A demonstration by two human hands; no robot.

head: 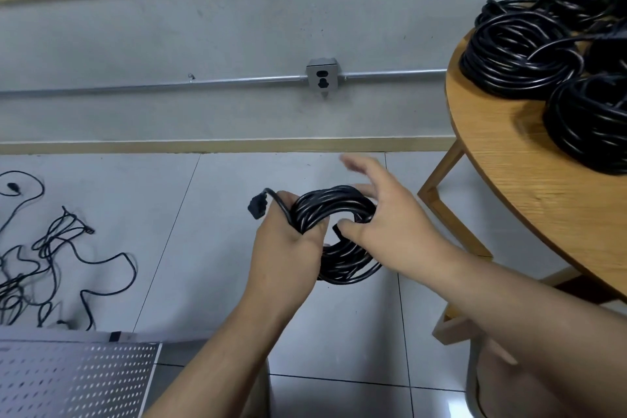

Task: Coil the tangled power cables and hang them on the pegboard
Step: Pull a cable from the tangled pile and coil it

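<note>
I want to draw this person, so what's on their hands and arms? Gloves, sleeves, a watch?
No gloves. The left hand and the right hand are bare, with no ring showing on the fingers and no watch or band at the wrists. Both forearms are bare too; no sleeve shows anywhere in the picture.

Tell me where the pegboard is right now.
Head view, bottom-left corner: the pegboard sits just below the tangled cables spread on the floor.

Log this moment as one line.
left hand: grips cable coil | right hand: open, thumb on coil | status: not yet hung
</note>
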